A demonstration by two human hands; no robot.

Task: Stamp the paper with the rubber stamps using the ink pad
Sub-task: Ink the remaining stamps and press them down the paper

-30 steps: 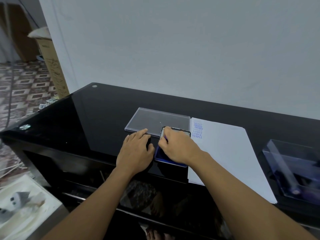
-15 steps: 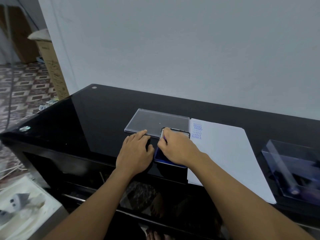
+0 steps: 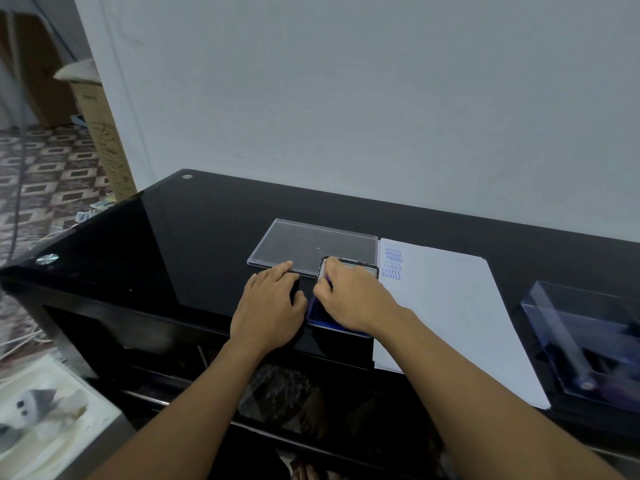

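Observation:
A blue ink pad [image 3: 317,318] in a dark tray lies on the black glass table [image 3: 156,244], just left of the white paper [image 3: 450,306]. My right hand [image 3: 353,299] covers most of the pad and pinches a rubber stamp [image 3: 322,272] down on it; only a pale grey sliver of the stamp shows. My left hand [image 3: 270,306] rests flat on the table beside the pad, its fingertips at the near edge of the clear lid [image 3: 311,242]. Blue prints reading AMENDED and SAMPLE [image 3: 393,263] sit stacked in the paper's top left corner.
A clear plastic box [image 3: 588,341] with dark items inside stands at the right, past the paper. The table's front edge runs just below my hands. A cardboard box [image 3: 104,133] leans on the wall at the left, above a patterned floor.

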